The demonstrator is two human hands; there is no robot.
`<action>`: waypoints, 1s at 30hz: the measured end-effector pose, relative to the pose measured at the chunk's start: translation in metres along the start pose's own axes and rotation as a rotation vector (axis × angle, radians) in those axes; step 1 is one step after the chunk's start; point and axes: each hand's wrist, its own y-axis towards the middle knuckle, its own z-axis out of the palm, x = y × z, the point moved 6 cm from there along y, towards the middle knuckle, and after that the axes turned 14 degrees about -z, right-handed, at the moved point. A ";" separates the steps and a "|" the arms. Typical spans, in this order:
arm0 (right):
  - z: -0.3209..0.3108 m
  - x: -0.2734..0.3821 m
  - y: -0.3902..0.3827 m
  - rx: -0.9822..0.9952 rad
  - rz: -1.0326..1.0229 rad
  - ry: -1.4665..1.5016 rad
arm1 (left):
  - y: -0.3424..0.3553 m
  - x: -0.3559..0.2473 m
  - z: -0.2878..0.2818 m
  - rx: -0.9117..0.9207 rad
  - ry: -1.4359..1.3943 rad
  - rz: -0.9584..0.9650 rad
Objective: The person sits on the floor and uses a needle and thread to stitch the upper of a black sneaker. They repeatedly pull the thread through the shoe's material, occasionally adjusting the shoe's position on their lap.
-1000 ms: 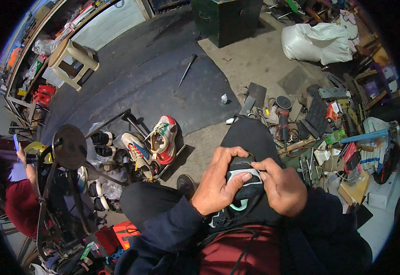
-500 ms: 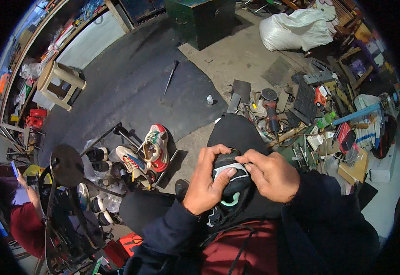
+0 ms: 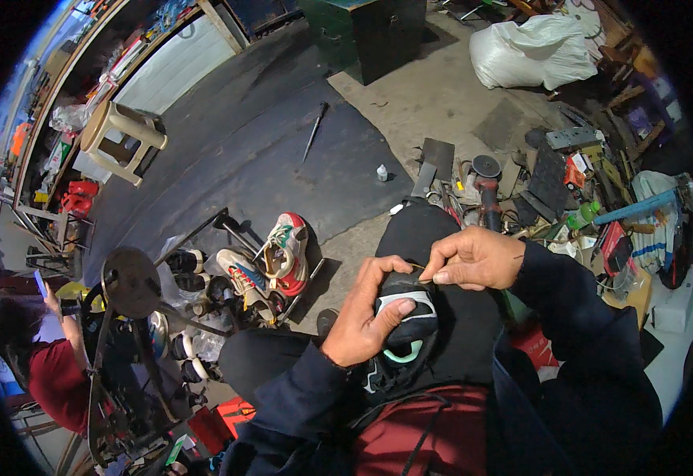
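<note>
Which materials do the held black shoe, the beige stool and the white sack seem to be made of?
Black shoe: textile or synthetic, unclear which; dull, soft-looking surface.
Beige stool: likely moulded plastic, smooth, judging by its rounded, even-coloured legs.
White sack: perhaps woven plastic, faintly shiny, with crisp creases.

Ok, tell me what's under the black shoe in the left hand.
Black trousers show beside the black shoe. Whatever lies directly beneath is covered by the shoe itself and the left hand, so whether it rests on the leg can't be told.
</note>
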 end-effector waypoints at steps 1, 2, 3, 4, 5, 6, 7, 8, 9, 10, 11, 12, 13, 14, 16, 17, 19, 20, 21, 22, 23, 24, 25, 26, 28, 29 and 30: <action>0.001 0.000 0.001 -0.001 0.028 0.046 | 0.001 0.000 -0.001 -0.005 -0.005 -0.007; 0.001 0.003 -0.002 -0.023 0.037 -0.044 | 0.001 0.000 -0.001 -0.004 -0.017 -0.017; 0.002 0.016 -0.001 -0.037 -0.126 -0.279 | 0.002 0.000 -0.001 -0.004 -0.031 -0.024; 0.007 0.029 -0.002 -0.055 -0.278 -0.517 | 0.002 0.000 -0.001 -0.004 -0.028 -0.025; 0.015 0.038 -0.005 -0.066 -0.373 -0.758 | 0.003 -0.001 0.000 -0.006 -0.024 -0.026; 0.024 0.044 -0.015 -0.109 -0.352 -1.015 | 0.003 -0.002 0.000 -0.007 -0.018 -0.024; 0.029 0.048 -0.017 -0.126 -0.352 -1.053 | 0.002 -0.003 0.000 -0.011 -0.012 -0.023; 0.033 0.052 -0.019 -0.136 -0.356 -1.092 | 0.002 -0.004 0.001 -0.015 -0.002 -0.020; 0.036 0.054 -0.020 -0.128 -0.339 -1.138 | 0.002 -0.005 0.001 -0.018 0.009 -0.016; 0.036 0.054 -0.024 -0.073 -0.286 -1.126 | 0.001 -0.006 0.000 -0.022 0.013 -0.007; 0.035 0.059 -0.028 -0.100 -0.313 -1.050 | 0.001 -0.007 -0.001 -0.031 0.015 0.001; 0.037 0.059 -0.031 -0.108 -0.302 -0.981 | 0.000 -0.008 -0.002 -0.044 0.016 0.006; 0.038 0.059 -0.034 -0.114 -0.288 -0.911 | -0.001 -0.008 -0.002 -0.053 0.020 0.014; 0.037 0.059 -0.035 -0.169 -0.303 -0.885 | -0.001 -0.009 -0.002 -0.058 0.025 0.021; 0.040 0.059 -0.034 -0.200 -0.347 -0.949 | -0.001 -0.010 0.000 -0.059 0.050 0.037; 0.042 0.058 -0.033 -0.216 -0.364 -0.982 | -0.001 -0.010 0.000 -0.061 0.053 0.040; 0.045 0.055 -0.030 -0.155 -0.332 -1.056 | -0.002 -0.012 0.002 -0.077 0.073 0.054; 0.046 0.052 -0.028 -0.126 -0.272 -1.095 | -0.003 -0.012 0.001 -0.080 0.061 0.046; 0.047 0.054 -0.028 -0.106 -0.290 -1.117 | -0.004 -0.012 0.001 -0.088 0.064 0.044; 0.048 0.054 -0.027 -0.087 -0.261 -1.136 | -0.005 -0.013 0.001 -0.100 0.078 0.044; 0.049 0.054 -0.027 -0.053 -0.219 -1.156 | -0.006 -0.013 0.001 -0.102 0.067 0.042; 0.049 0.056 -0.027 -0.055 -0.222 -1.161 | -0.007 -0.013 0.001 -0.109 0.069 0.042; 0.050 0.057 -0.027 -0.044 -0.212 -1.167 | -0.008 -0.014 0.001 -0.119 0.081 0.044; 0.052 0.057 -0.027 -0.037 -0.192 -1.178 | -0.008 -0.014 0.001 -0.124 0.082 0.055; 0.054 0.053 -0.027 -0.047 -0.142 -1.180 | -0.008 -0.016 0.001 -0.142 0.103 0.082; 0.056 0.050 -0.028 -0.045 -0.112 -1.194 | -0.008 -0.015 0.002 -0.144 0.101 0.080; 0.057 0.051 -0.028 -0.091 -0.175 -1.175 | -0.008 -0.015 0.002 -0.147 0.101 0.076</action>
